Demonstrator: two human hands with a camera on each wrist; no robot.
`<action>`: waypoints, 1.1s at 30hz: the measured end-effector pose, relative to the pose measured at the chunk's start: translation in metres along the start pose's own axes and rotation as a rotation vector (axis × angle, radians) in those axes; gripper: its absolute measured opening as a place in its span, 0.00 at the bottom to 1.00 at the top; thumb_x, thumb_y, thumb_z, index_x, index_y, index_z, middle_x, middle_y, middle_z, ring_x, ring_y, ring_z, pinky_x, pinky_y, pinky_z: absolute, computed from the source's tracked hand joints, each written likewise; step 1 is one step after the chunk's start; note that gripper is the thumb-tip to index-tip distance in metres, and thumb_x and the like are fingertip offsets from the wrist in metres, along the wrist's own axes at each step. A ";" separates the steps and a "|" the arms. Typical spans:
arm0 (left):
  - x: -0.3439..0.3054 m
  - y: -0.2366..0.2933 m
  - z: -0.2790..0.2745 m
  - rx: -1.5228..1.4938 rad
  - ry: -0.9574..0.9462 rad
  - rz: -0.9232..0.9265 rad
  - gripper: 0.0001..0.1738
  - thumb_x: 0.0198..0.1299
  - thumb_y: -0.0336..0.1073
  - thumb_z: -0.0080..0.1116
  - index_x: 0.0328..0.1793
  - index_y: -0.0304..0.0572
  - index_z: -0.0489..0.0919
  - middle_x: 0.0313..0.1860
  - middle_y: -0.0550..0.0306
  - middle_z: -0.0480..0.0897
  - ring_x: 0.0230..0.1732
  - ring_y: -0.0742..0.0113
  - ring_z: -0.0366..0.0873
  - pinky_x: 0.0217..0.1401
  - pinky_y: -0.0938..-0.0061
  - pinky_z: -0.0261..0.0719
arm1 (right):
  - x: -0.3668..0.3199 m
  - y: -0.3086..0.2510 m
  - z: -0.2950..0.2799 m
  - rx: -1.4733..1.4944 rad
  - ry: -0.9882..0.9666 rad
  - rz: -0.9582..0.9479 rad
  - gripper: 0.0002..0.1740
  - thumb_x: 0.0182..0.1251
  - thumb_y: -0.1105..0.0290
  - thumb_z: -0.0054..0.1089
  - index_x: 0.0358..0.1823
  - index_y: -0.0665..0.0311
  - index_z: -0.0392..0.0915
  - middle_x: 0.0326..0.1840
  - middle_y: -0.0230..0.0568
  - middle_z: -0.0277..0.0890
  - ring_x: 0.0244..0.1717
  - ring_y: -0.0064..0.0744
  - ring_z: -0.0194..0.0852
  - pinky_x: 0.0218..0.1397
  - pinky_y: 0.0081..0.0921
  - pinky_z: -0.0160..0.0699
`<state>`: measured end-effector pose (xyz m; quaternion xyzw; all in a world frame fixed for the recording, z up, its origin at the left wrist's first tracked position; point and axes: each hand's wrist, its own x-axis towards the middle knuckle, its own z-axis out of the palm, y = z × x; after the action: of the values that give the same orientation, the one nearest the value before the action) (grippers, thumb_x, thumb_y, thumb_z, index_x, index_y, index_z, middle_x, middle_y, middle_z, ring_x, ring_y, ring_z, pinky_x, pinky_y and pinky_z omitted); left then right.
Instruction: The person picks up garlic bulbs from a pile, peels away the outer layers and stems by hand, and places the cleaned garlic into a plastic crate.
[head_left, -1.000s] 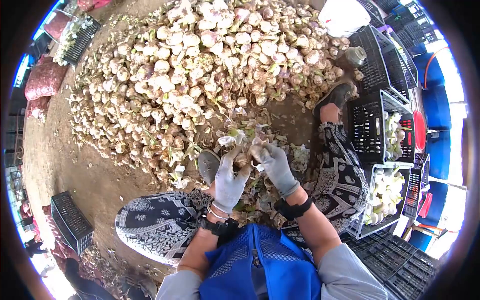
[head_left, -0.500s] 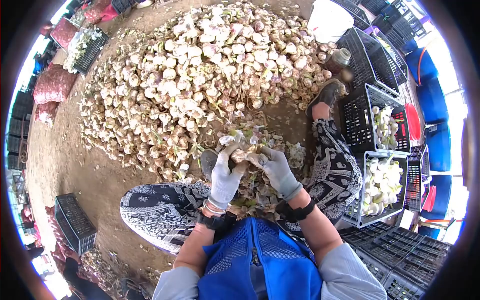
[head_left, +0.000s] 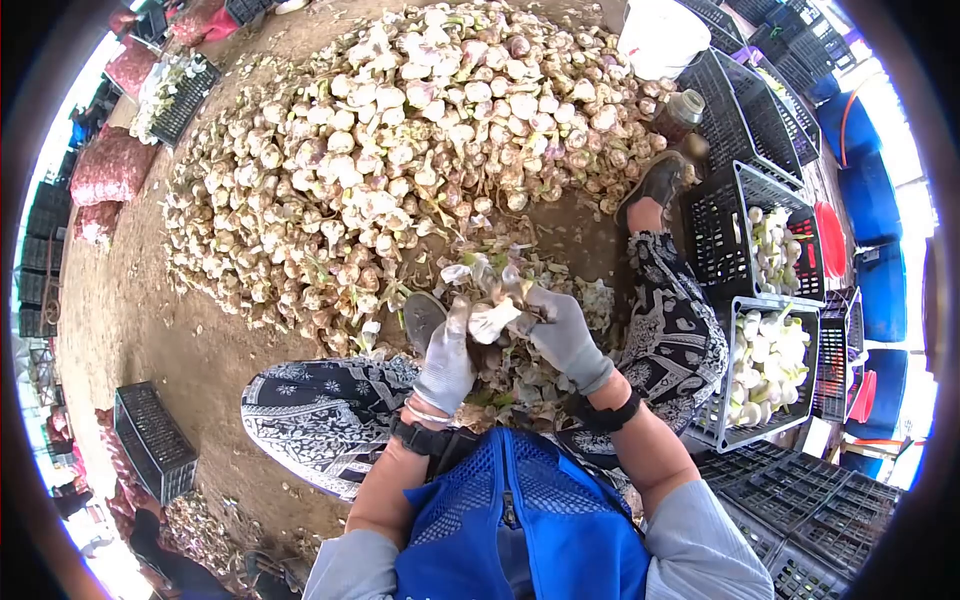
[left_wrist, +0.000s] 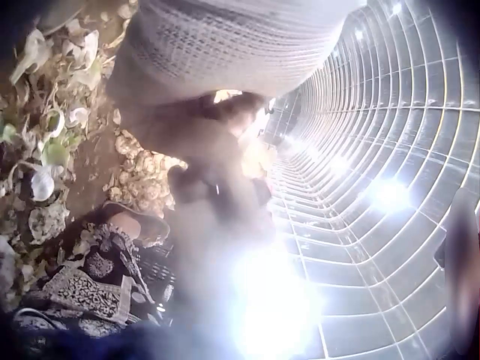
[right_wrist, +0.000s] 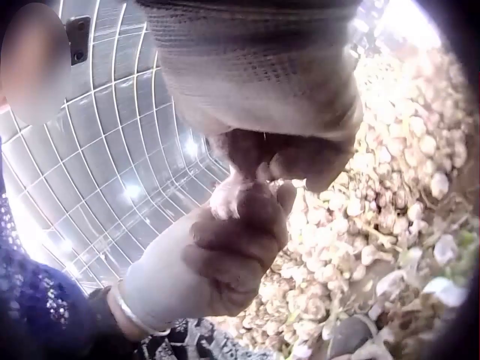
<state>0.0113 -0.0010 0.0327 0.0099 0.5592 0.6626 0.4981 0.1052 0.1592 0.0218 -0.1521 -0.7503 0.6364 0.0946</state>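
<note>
A garlic bulb (head_left: 492,322) with a bare white side is held between my two gloved hands, over a litter of peeled skins (head_left: 530,375). My left hand (head_left: 447,358) grips it from the left, its thumb and fingers curled about the bulb. From the right, my right hand (head_left: 570,342) pinches at its upper edge with bent fingers. In the right wrist view, the pale garlic (right_wrist: 227,199) shows between the left hand's curled fingers and the right hand (right_wrist: 259,97) above. The left wrist view is mostly the glove (left_wrist: 225,52) and glare, and the bulb's underside is hidden.
A large heap of unpeeled garlic (head_left: 400,150) lies ahead. At my right stand black crates (head_left: 715,235) and a pale crate (head_left: 722,400) of white garlic. A glass jar (head_left: 684,108) and a white bucket (head_left: 662,40) stand beyond my right foot. One black crate (head_left: 155,440) sits at left.
The bulb has turned in my hands from a brown, dirty side to a bare white one. My right hand has shifted slightly up and right, and the left hand's fingers have moved round the bulb.
</note>
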 end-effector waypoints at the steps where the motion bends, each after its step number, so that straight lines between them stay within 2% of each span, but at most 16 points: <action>1: 0.003 -0.007 0.003 -0.004 0.031 0.058 0.34 0.77 0.63 0.36 0.52 0.38 0.80 0.27 0.62 0.79 0.24 0.74 0.75 0.28 0.79 0.72 | -0.002 0.001 0.003 0.148 0.030 0.102 0.09 0.67 0.77 0.64 0.47 0.71 0.81 0.41 0.28 0.81 0.43 0.14 0.74 0.48 0.19 0.76; 4: 0.010 -0.019 0.003 0.058 0.106 0.184 0.33 0.77 0.62 0.37 0.52 0.39 0.81 0.28 0.63 0.80 0.22 0.74 0.73 0.25 0.79 0.70 | -0.006 0.003 0.011 0.362 0.116 0.188 0.11 0.66 0.76 0.64 0.48 0.71 0.81 0.37 0.33 0.82 0.41 0.14 0.71 0.46 0.21 0.76; 6: 0.013 -0.018 0.006 0.154 0.092 0.418 0.22 0.77 0.49 0.46 0.55 0.35 0.79 0.41 0.59 0.82 0.36 0.74 0.77 0.41 0.77 0.76 | -0.007 0.003 0.008 0.461 0.105 0.204 0.12 0.67 0.76 0.64 0.50 0.72 0.81 0.42 0.30 0.82 0.42 0.13 0.71 0.48 0.19 0.76; 8: 0.012 -0.009 0.013 0.391 0.131 0.579 0.15 0.73 0.34 0.55 0.60 0.33 0.77 0.34 0.63 0.77 0.35 0.73 0.73 0.41 0.77 0.76 | -0.009 -0.006 0.008 0.845 0.052 0.241 0.15 0.67 0.79 0.61 0.55 0.71 0.78 0.49 0.30 0.80 0.48 0.16 0.75 0.55 0.18 0.76; 9: 0.011 -0.005 0.016 0.604 0.219 0.622 0.17 0.68 0.30 0.60 0.61 0.35 0.77 0.37 0.60 0.79 0.39 0.71 0.76 0.46 0.77 0.78 | -0.010 0.019 0.009 0.352 0.083 0.243 0.18 0.66 0.82 0.58 0.57 0.72 0.76 0.48 0.30 0.80 0.48 0.17 0.75 0.53 0.18 0.77; 10: 0.018 -0.022 0.003 0.594 0.126 0.574 0.20 0.62 0.28 0.64 0.60 0.37 0.78 0.44 0.55 0.82 0.46 0.66 0.80 0.52 0.75 0.79 | -0.010 0.048 0.014 0.601 0.206 0.392 0.17 0.65 0.83 0.58 0.56 0.73 0.77 0.46 0.30 0.80 0.47 0.19 0.75 0.51 0.19 0.77; 14: 0.008 -0.011 0.011 1.045 0.099 0.887 0.27 0.54 0.22 0.63 0.63 0.41 0.77 0.52 0.50 0.83 0.54 0.58 0.82 0.58 0.74 0.79 | -0.019 0.022 0.002 0.147 0.196 0.203 0.14 0.65 0.80 0.60 0.51 0.74 0.81 0.47 0.37 0.85 0.46 0.18 0.75 0.47 0.21 0.77; 18: 0.006 0.003 0.001 0.229 -0.150 0.314 0.25 0.59 0.28 0.64 0.64 0.35 0.76 0.46 0.55 0.83 0.45 0.70 0.81 0.51 0.76 0.79 | -0.023 -0.008 0.002 0.343 0.109 0.107 0.14 0.69 0.79 0.56 0.55 0.70 0.77 0.46 0.40 0.84 0.47 0.28 0.81 0.45 0.25 0.82; 21: -0.021 0.064 -0.035 -0.164 -0.193 0.383 0.25 0.61 0.27 0.62 0.65 0.32 0.73 0.39 0.58 0.81 0.38 0.74 0.78 0.44 0.78 0.78 | -0.017 0.021 -0.002 0.671 0.011 0.188 0.12 0.73 0.72 0.57 0.55 0.66 0.76 0.42 0.38 0.82 0.40 0.33 0.82 0.40 0.28 0.83; 22: -0.053 0.103 -0.045 0.040 -0.021 0.648 0.24 0.63 0.30 0.60 0.65 0.31 0.72 0.40 0.56 0.82 0.38 0.69 0.79 0.45 0.77 0.79 | -0.012 0.019 0.000 0.726 0.099 0.247 0.11 0.74 0.69 0.56 0.54 0.64 0.77 0.41 0.38 0.81 0.38 0.34 0.81 0.37 0.29 0.83; 24: -0.103 0.133 -0.095 -0.353 0.051 0.866 0.26 0.66 0.41 0.63 0.64 0.34 0.71 0.45 0.52 0.82 0.43 0.60 0.81 0.50 0.70 0.82 | -0.007 0.013 0.004 0.769 0.144 0.308 0.11 0.76 0.66 0.56 0.52 0.62 0.77 0.39 0.37 0.80 0.36 0.36 0.80 0.35 0.31 0.82; 25: -0.121 0.141 -0.122 -0.622 0.066 1.007 0.23 0.60 0.27 0.64 0.62 0.37 0.73 0.45 0.54 0.80 0.47 0.66 0.80 0.58 0.67 0.79 | -0.004 0.010 0.007 0.667 0.111 0.331 0.11 0.76 0.64 0.56 0.52 0.61 0.77 0.39 0.37 0.79 0.34 0.35 0.79 0.32 0.31 0.81; 27: -0.163 0.140 -0.159 -0.438 0.444 1.209 0.26 0.66 0.33 0.61 0.68 0.36 0.68 0.50 0.53 0.79 0.52 0.63 0.79 0.60 0.64 0.78 | 0.004 0.029 0.011 0.624 0.106 0.459 0.13 0.76 0.62 0.56 0.53 0.61 0.78 0.37 0.34 0.78 0.27 0.32 0.77 0.27 0.30 0.79; 29: -0.177 0.099 -0.232 -0.363 0.627 1.186 0.19 0.69 0.36 0.56 0.63 0.38 0.71 0.46 0.56 0.80 0.48 0.67 0.79 0.54 0.65 0.80 | 0.012 0.044 0.038 0.639 0.166 0.494 0.12 0.76 0.61 0.57 0.50 0.62 0.79 0.32 0.31 0.76 0.24 0.29 0.72 0.25 0.28 0.75; 31: -0.175 0.033 -0.269 -0.592 0.991 0.899 0.08 0.68 0.38 0.56 0.47 0.44 0.76 0.36 0.60 0.81 0.36 0.68 0.81 0.38 0.71 0.81 | 0.006 0.057 0.038 0.450 0.092 0.495 0.14 0.76 0.62 0.57 0.41 0.66 0.82 0.20 0.24 0.69 0.18 0.22 0.62 0.23 0.24 0.65; 33: -0.158 -0.076 -0.312 -0.944 1.007 0.619 0.08 0.70 0.41 0.56 0.47 0.48 0.78 0.35 0.61 0.82 0.34 0.65 0.80 0.37 0.68 0.81 | 0.010 0.069 0.047 0.399 0.108 0.536 0.15 0.76 0.62 0.56 0.38 0.67 0.83 0.19 0.24 0.68 0.19 0.21 0.61 0.23 0.25 0.63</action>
<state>-0.0383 -0.3445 -0.0554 -0.3520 0.3478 0.8657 -0.0750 0.0875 0.1289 -0.0546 -0.3561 -0.5383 0.7638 -0.0084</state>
